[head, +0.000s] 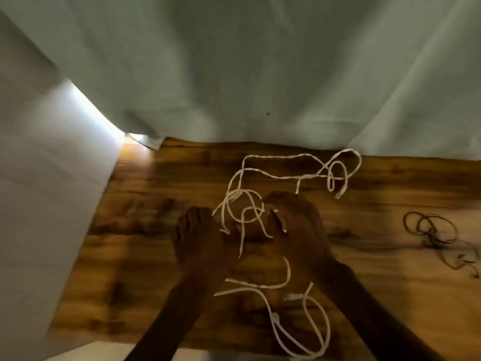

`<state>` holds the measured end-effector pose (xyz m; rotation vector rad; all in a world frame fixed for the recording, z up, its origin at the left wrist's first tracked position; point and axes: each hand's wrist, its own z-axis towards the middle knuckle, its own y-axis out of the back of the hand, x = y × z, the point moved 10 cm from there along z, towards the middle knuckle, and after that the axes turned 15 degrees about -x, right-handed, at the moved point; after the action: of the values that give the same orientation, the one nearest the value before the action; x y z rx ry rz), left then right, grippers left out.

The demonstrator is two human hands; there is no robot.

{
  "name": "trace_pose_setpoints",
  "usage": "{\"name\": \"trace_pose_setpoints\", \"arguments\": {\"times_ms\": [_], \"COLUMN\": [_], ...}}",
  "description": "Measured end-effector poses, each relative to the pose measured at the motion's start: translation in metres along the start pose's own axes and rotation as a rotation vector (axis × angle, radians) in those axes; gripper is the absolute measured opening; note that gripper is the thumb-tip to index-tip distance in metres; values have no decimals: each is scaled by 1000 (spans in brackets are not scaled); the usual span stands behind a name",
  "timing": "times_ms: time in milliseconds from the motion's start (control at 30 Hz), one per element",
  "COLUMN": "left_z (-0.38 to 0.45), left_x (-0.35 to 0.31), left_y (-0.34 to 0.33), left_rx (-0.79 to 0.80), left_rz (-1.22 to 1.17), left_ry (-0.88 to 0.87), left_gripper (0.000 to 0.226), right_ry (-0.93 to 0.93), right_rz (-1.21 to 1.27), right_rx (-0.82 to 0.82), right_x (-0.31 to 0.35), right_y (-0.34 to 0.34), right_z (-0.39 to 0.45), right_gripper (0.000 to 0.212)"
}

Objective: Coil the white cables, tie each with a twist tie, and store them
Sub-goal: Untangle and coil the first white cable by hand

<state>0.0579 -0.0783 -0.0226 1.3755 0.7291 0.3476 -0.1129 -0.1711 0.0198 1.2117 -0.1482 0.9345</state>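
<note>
1. Both hands are out over a wooden table (pixel 161 230) with a dark, streaky grain. The whole shot is pretty motion-blurred, so small details are mushy.
2. The left hand (pixel 200 241) has its fingers curled and seems to be pinching a strand of the white cable (pixel 244 204) at the left side of a small loop. Looks like a grip, though the blur makes the exact fingers hard to call.
3. The right hand (pixel 294 225) is curled round the right side of that same loop, with the thumb tucked against the cable.
4. The loop sits between the two hands, just above the tabletop, with a couple of loose ends dangling from it.
5. More of the white cable runs away from the hands toward the far edge of the table, making a messy loop near the curtain (pixel 234 74), with a connector end (pixel 341 192) lying on the wood.
6. Another stretch of white cable trails back toward the person between the forearms, with two more plugs on it.
7. Off to the right, well apart from the hands, is a little pile of dark twist ties (pixel 440 235).
8. No readable brand, label or writing anywhere; it's too blurry to tell.
</note>
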Motion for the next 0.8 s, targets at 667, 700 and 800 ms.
{"name": "trace_pose_setpoints", "arguments": {"times_ms": [667,700,800], "left_z": [75,78,89], "left_x": [-55,-45,-14], "left_y": [15,13,10], "left_rx": [-440,-450,-457], "left_rz": [-482,-429,-297], "left_ry": [-608,-568,-395], "left_gripper": [7,8,15], "right_ry": [157,114,22], "right_rz": [639,672,723], "right_rx": [-454,-477,-537], "right_x": [-43,-50,-67], "right_y": [-1,0,4], "right_z": [68,65,58], "right_gripper": [16,16,16]}}
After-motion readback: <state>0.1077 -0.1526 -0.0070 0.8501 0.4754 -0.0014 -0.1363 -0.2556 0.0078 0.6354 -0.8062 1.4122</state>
